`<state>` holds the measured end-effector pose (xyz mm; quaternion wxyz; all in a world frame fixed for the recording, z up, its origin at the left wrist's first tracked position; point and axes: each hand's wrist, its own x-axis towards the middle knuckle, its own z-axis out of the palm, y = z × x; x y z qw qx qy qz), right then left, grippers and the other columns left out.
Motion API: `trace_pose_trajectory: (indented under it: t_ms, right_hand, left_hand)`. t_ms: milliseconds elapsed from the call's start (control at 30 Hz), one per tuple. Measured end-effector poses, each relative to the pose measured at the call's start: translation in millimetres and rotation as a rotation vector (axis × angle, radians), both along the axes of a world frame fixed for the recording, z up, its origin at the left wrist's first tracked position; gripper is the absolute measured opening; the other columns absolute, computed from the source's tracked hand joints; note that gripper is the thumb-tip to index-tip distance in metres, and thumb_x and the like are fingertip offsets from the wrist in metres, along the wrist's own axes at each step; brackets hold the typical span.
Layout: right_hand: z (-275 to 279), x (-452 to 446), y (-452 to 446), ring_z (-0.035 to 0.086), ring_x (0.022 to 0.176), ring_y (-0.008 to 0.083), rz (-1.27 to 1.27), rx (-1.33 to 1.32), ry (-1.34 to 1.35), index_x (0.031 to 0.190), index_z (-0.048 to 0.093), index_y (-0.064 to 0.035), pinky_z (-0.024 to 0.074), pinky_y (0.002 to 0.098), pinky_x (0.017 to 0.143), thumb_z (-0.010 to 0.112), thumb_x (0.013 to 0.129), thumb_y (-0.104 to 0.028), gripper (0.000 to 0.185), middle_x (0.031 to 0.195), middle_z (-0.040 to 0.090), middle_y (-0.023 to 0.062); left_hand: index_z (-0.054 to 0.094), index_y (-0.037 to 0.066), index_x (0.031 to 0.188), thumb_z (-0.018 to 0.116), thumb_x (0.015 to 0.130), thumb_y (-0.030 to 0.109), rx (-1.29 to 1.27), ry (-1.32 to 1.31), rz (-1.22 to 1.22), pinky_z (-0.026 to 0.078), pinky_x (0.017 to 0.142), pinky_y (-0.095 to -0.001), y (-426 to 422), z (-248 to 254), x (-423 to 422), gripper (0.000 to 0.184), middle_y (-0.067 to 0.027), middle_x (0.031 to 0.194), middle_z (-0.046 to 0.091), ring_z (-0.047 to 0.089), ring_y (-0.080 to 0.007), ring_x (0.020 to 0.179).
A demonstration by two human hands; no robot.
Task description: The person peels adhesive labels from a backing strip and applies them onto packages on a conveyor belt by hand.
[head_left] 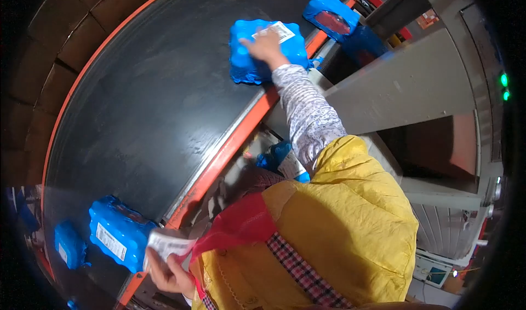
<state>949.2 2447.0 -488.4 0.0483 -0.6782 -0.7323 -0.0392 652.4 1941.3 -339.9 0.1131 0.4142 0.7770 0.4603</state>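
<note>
My right hand (pixel 266 46) lies over the top of a blue film-wrapped pack (pixel 246 69) with a bumpy surface, at the edge of the black conveyor belt. Its fingers are spread and touch a white printed label (pixel 282 32) on that pack. At the lower left, my left hand (pixel 170 274) is closed on white printed labels (pixel 169 244), slightly blurred. Just beyond it, a second blue pack (pixel 118 230) with a label on its side sits on the belt. Whether the labels in my left hand are loose or joined cannot be made out.
The dark belt (pixel 137 118) curves past me, with an orange rail (pixel 222 156) along its near side. Another blue pack (pixel 69 244) rests farther left, and one (pixel 331 17) sits at the top right. Brown cartons (pixel 82 41) line the far side. Grey machine panels (pixel 411 85) stand at right.
</note>
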Motion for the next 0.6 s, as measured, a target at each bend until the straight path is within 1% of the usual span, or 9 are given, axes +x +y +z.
trace_pose_trajectory:
  t_ms: [33, 100, 167, 200, 300, 400, 433, 533, 600]
  right_hand:
    - [12, -24, -17, 0.024, 0.133, 0.0397, 0.089, -0.127, 0.151, 0.132, 0.042, -0.0008, 0.0141, 0.0452, 0.11, 0.04, 0.084, -0.061, 0.077, 0.139, 0.034, 0.025]
    - [39, -68, -79, 0.052, 0.112, 0.0309, 0.628, -0.154, 0.684, 0.116, 0.058, -0.0033, 0.0394, 0.0409, 0.096, 0.056, 0.083, -0.044, 0.053, 0.121, 0.056, 0.0156]
    - [95, -87, -162, 0.055, 0.107, 0.032, 1.033, -0.702, 1.043, 0.115, 0.058, -0.0053, 0.0439, 0.0377, 0.09, 0.058, 0.082, -0.038, 0.047, 0.119, 0.057, 0.0146]
    - [98, -92, -195, 0.053, 0.109, 0.032, 1.246, -0.715, 1.086, 0.117, 0.056, -0.0057, 0.0447, 0.037, 0.089, 0.063, 0.079, -0.038, 0.05, 0.115, 0.059, 0.0132]
    - [91, -104, -245, 0.054, 0.09, 0.0246, 1.265, -0.441, 1.254, 0.099, 0.068, -0.007, 0.0464, 0.0348, 0.073, 0.069, 0.075, -0.021, 0.028, 0.091, 0.06, 0.0091]
    - [77, -96, -249, 0.055, 0.082, 0.0236, 1.294, -0.35, 1.213, 0.094, 0.069, -0.0069, 0.0465, 0.0327, 0.065, 0.067, 0.076, -0.016, 0.02, 0.084, 0.058, 0.0077]
    - [78, -92, -254, 0.056, 0.078, 0.0227, 1.235, -0.287, 1.215, 0.088, 0.069, -0.007, 0.0463, 0.0316, 0.061, 0.066, 0.076, -0.015, 0.014, 0.079, 0.056, 0.0068]
    - [71, -73, -255, 0.057, 0.078, 0.0217, 1.015, -0.458, 1.185, 0.086, 0.068, -0.0071, 0.0461, 0.0325, 0.061, 0.066, 0.076, -0.016, 0.014, 0.08, 0.055, 0.0062]
    - [63, -66, -247, 0.056, 0.09, 0.0235, 1.034, -0.326, 1.176, 0.089, 0.069, -0.0084, 0.0489, 0.0329, 0.066, 0.066, 0.077, -0.015, 0.014, 0.091, 0.058, 0.0072]
  left_hand:
    - [0.047, -0.007, 0.126, 0.052, 0.082, -0.003, -0.052, 0.0, -0.136, 0.045, 0.082, -0.0289, 23, 8, 12, 0.044, -0.0196, 0.113, 0.057, 0.057, -0.0215, 0.098]
    - [0.044, -0.007, 0.128, 0.052, 0.082, -0.004, -0.106, -0.068, -0.323, 0.044, 0.082, -0.0269, 65, 5, 33, 0.047, -0.0183, 0.111, 0.057, 0.057, -0.0196, 0.096]
    - [0.033, -0.003, 0.136, 0.052, 0.082, -0.005, -0.195, -0.356, -0.323, 0.042, 0.084, -0.0259, 91, 1, 54, 0.057, -0.0166, 0.111, 0.056, 0.055, -0.0179, 0.096]
    - [0.031, -0.003, 0.137, 0.052, 0.083, -0.005, -0.151, -0.357, -0.35, 0.042, 0.084, -0.026, 98, -9, 57, 0.059, -0.0162, 0.112, 0.055, 0.055, -0.0177, 0.097]
    - [0.028, -0.002, 0.139, 0.057, 0.082, -0.002, -0.017, -0.389, -0.292, 0.043, 0.082, -0.0259, 125, -16, 79, 0.064, -0.0142, 0.12, 0.049, 0.053, -0.0166, 0.099]
    - [0.045, -0.003, 0.128, 0.059, 0.081, -0.001, 0.066, -0.77, -0.389, 0.044, 0.076, -0.0249, 127, -52, 63, 0.049, -0.0107, 0.109, 0.056, 0.055, -0.0134, 0.09]
    - [0.059, -0.003, 0.108, 0.062, 0.08, 0.001, -0.098, -0.88, -0.452, 0.044, 0.07, -0.0232, 115, -85, 40, 0.028, -0.0068, 0.094, 0.062, 0.056, -0.0097, 0.078]
    - [0.064, -0.003, 0.091, 0.064, 0.079, 0.003, -0.081, -0.658, -0.296, 0.044, 0.065, -0.0219, 130, -82, 69, 0.013, -0.0035, 0.082, 0.063, 0.056, -0.0073, 0.071]
    - [0.061, -0.003, 0.097, 0.058, 0.089, 0.025, -0.07, -0.586, -0.274, 0.046, 0.064, -0.024, 132, -99, 69, 0.029, -0.0052, 0.083, 0.062, 0.057, -0.0094, 0.071]
